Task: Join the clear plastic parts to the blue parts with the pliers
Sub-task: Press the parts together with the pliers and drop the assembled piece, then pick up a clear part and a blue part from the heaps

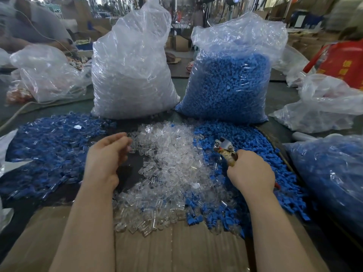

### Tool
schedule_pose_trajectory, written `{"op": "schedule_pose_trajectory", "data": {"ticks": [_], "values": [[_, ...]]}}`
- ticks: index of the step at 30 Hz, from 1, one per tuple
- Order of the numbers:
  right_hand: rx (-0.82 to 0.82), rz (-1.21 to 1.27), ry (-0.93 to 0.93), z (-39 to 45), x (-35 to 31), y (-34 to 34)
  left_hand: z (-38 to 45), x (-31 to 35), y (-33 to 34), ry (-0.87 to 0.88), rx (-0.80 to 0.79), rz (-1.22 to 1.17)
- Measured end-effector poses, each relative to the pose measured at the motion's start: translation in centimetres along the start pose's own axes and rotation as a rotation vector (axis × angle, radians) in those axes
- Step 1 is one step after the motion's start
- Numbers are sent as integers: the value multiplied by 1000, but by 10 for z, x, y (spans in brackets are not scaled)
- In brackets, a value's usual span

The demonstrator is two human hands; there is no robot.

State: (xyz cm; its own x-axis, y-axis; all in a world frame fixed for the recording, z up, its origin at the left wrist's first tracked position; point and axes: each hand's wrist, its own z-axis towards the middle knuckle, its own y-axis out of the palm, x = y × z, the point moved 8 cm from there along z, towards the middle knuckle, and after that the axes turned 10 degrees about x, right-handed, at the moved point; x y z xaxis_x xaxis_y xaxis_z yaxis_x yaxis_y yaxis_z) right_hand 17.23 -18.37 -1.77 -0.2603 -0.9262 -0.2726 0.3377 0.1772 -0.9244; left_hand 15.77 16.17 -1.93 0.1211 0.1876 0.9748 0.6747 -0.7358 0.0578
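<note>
The right hand (249,169) is clenched around the handles of the pliers (224,147), and the metal head of the tool points away from the person, over the loose blue parts (245,140) on the right side of the desk (275,99). Whether the jaws already carry a part I cannot tell. The left hand (106,154) hovers at the left edge of the heap of clear plastic parts (170,163) in the middle; its fingers (125,140) are loosely curled toward the heap, and I cannot see if they pinch one piece or nothing.

In my judgement the step in hand is to pick one clear piece for the next joint. To do it well, the left fingers should take a single piece from the top of the heap, not a bunch, and turn it so its open end faces the blue part. The pliers should then squeeze straight along the joint, because a slanted squeeze may crack the thin clear plastic.

On the left lies a wide pile where blue and clear are mixed (51,146), probably the finished pieces. At the far side stand a bag of clear parts (133,75) and a bag of blue parts (229,85). A cardboard sheet (176,250) lies at the near edge under the forearms.
</note>
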Motion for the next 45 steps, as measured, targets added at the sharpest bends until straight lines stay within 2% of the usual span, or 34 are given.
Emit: {"op": "schedule_pose_trajectory", "data": {"ticks": [6, 9, 15, 21, 30, 37, 39, 41, 45], "values": [[-50, -6, -10, -1, -2, 6, -10, -12, 32, 346, -136, 861], [-56, 6, -4, -1, -2, 6, -6, -20, 35, 366, -193, 996], [-71, 30, 19, -1, -1, 8, -4, -16, 33, 461, -161, 974], [-32, 77, 26, -1, 0, 7, -6, -19, 37, 446, -261, 908], [122, 233, 172, 6, 12, -7, 0, -22, 33, 409, -201, 887], [201, 404, 118, 5, 4, -13, -11, -13, 33, 475, -149, 926], [218, 480, 96, 5, 0, -17, -20, -2, 37, 494, -140, 817], [218, 571, 74, 6, -5, -20, -33, 8, 47, 446, -160, 603], [182, 814, 21, 3, -21, -23, -71, 2, 86, 207, -397, 266]]}}
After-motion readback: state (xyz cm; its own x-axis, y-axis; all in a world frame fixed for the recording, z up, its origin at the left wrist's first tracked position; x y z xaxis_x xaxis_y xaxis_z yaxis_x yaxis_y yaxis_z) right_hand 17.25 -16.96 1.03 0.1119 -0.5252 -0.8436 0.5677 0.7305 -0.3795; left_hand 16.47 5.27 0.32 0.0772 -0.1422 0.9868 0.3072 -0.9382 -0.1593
